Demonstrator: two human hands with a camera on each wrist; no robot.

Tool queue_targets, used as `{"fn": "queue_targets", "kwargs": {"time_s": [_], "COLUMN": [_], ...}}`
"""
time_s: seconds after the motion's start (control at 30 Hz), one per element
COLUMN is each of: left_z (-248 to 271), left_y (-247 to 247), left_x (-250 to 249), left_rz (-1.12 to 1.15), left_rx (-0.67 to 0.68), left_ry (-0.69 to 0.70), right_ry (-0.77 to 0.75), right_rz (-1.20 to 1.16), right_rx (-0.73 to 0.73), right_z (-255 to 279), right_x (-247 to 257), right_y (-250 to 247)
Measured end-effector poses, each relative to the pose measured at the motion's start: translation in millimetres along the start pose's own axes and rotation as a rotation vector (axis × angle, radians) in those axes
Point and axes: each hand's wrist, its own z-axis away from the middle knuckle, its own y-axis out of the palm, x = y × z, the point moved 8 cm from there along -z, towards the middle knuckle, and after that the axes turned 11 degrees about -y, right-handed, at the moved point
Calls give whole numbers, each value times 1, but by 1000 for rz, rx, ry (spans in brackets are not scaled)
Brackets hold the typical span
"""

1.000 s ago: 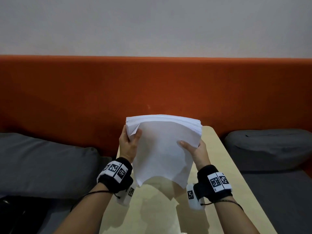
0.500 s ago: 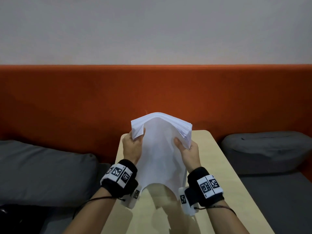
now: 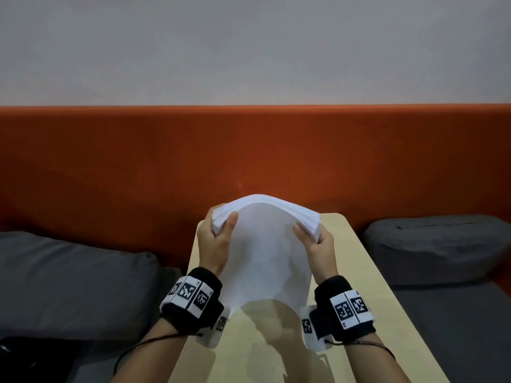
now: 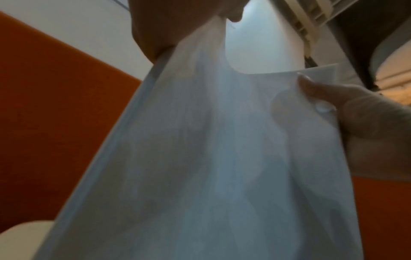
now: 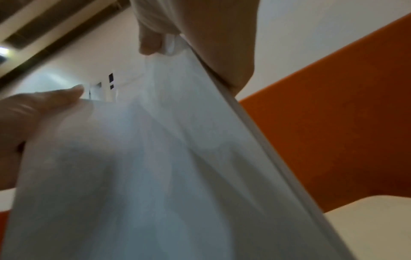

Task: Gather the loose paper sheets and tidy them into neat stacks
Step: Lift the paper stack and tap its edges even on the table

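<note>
Above the table [image 3: 392, 308], the left hand [image 3: 214, 244] and right hand [image 3: 320, 248] grip 1 paper stack [image 3: 265, 255] upright by its sides, bowing it; prob. to loosen sheets so edges align.

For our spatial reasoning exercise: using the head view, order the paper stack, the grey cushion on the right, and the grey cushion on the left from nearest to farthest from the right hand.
1. Paper stack: gripped by the right hand at its right edge.
2. Right grey cushion: beyond the table's right side.
3. Left grey cushion: across the table, past the left hand.
</note>
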Motion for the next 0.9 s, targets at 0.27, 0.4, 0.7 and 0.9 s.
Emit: {"fn": "queue_targets", "kwargs": {"time_s": [0.27,0.4,0.7,0.9], "left_z": [-11,-12,-25,-15], "left_y": [-13,-15,-12,-15], "left_x": [6,10,11,25], "left_rz": [104,120,72,115], "left_rx": [-74,-134,-174,22], "left_ry": [-43,-83,-197,-91], "right_ry": [-15,-57,-89,-120], "right_rz": [-14,-33,123,23], "right_rx": [-76,-102,-151,59], "right_z": [-14,-17,-30,-24], "right_x": [5,9,16,7], "right_y": [-17,-14,-14,-16]}}
